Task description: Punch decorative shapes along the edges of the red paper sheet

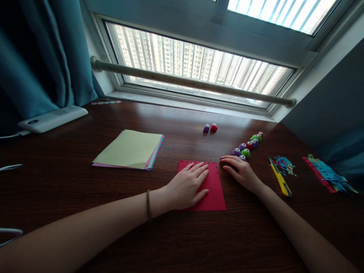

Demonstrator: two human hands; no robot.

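My left hand (188,185) lies flat with fingers spread on a red paper sheet (214,189) that has a row of punched holes along its far edge. My right hand (241,171) rests on the wooden table just right of the sheet, fingers stretched out, holding nothing. Its fingertips are close to the nearest of a row of small round paper punches (247,146) in purple, green and red.
A stack of coloured paper (130,149) lies at the left. Two more small punches (210,128) sit nearer the window. A yellow utility knife (280,178), paper confetti (284,163) and punched paper strips (327,174) lie at the right. A white device (54,118) sits far left.
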